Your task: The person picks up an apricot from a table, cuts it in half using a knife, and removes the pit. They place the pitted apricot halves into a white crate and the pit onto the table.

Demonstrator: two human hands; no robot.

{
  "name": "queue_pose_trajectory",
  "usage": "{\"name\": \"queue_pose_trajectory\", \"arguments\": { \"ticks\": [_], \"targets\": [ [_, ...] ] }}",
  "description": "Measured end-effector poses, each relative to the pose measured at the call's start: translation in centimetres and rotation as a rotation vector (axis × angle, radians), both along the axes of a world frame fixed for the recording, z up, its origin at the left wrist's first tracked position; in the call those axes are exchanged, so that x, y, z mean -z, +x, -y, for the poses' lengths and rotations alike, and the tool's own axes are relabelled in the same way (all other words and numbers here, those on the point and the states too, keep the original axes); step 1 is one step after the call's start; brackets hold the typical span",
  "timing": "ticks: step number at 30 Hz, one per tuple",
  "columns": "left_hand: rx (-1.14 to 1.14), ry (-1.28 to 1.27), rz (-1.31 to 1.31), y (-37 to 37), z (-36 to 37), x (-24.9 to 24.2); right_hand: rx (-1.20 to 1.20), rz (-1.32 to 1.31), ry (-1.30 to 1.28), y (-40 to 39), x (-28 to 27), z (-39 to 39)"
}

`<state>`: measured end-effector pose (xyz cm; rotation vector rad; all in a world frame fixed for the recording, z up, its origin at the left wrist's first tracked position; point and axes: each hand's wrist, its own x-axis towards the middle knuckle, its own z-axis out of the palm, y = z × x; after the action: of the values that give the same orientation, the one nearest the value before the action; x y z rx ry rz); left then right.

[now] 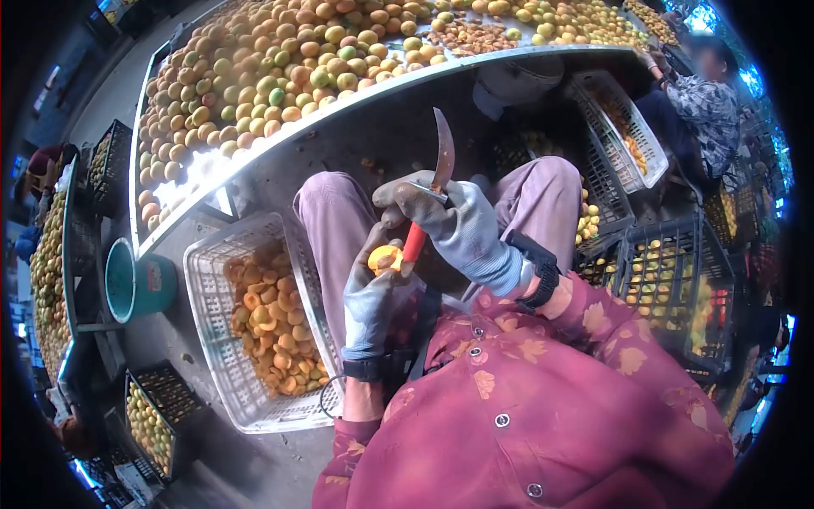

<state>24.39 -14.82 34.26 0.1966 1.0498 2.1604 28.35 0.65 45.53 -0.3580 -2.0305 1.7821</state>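
Worktop (475, 61) spans the top of the view, metal-rimmed, heaped with whole round fruit, yellow, orange and some green; a patch of pits or scraps lies among them near the far middle.

White crate (203, 280) sits on the floor at the person's left knee; it holds a layer of orange halved fruit, cut faces up, filling the middle of the crate; the near end shows bare mesh. Second white crate (649, 157) stands tilted beyond the right knee, a few orange pieces inside. Dark crates (670, 254) on the right hold whole yellow fruit; another dark crate (136, 386) at lower left likewise. Teal bucket (127, 284) stands left of the white crate; contents not visible.

Another person's sleeve (708, 114) shows at upper right, seated by the worktop.

Right hand (458, 225), gloved grey, above the lap; fingers closed round the red handle of the knife (441, 157); curved blade points up and away, handle runs down toward the fruit.

Left hand (373, 297), gloved grey, just below the right; fingers curled, pinching the fruit (383, 257) between thumb and fingertips; the fruit sits at the fingertips, yellow-orange flesh exposed, touching the lower end of the knife handle; over the lap between the knees.
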Motion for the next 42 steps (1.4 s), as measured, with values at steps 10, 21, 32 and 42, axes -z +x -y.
{"name": "queue_pose_trajectory", "arguments": {
  "ticks": [10, 21, 32, 42],
  "targets": [
    [0.031, 0.06, -0.033, 0.0, 0.0, 0.2, -0.098, -0.22, 0.007, 1.3, 2.2, 0.1],
    [0.026, 0.008, 0.048, 0.2, 0.1, 0.1, -0.422, -0.022, -0.117, 1.5, 1.8, -1.4],
    [0.002, -0.05, -0.077, 0.4, 0.1, -0.3, 0.001, -0.095, -0.037, 1.6, 4.7, -0.7],
    [-0.007, -0.149, -0.053, 0.3, -0.3, -0.6, 0.344, 0.25, -0.729, 1.5, 6.4, 0.1]
  ]
}}
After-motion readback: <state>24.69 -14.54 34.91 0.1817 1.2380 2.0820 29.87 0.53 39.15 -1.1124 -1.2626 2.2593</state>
